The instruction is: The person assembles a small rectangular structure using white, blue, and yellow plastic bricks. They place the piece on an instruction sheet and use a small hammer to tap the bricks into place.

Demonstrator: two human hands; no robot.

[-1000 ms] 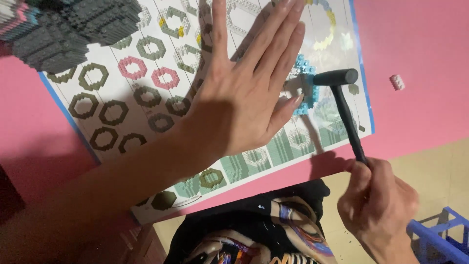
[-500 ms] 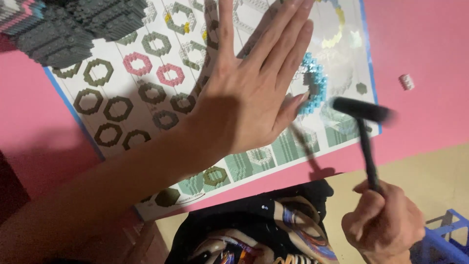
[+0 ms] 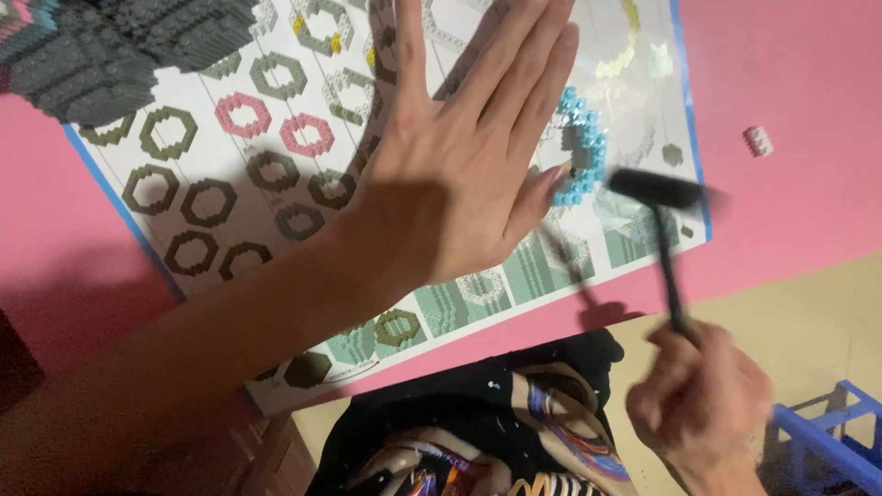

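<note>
My left hand (image 3: 469,156) lies flat with fingers spread on a printed instruction sheet (image 3: 230,138) of hexagon ring patterns, its little finger beside a small light-blue ring of tiny bricks (image 3: 588,152). My right hand (image 3: 703,404) grips the handle of a small black hammer (image 3: 657,188). The blurred hammer head hangs just right of the blue ring, above the sheet.
A grey block model (image 3: 101,50) sits at the sheet's top left. One small white brick (image 3: 758,140) lies on the pink tabletop (image 3: 799,83) to the right. A blue plastic crate (image 3: 827,441) shows at bottom right, patterned fabric (image 3: 487,432) at the bottom.
The hammer rose off the blue ring and swung right, then came back down toward it. My left hand stayed pressed on the sheet.
</note>
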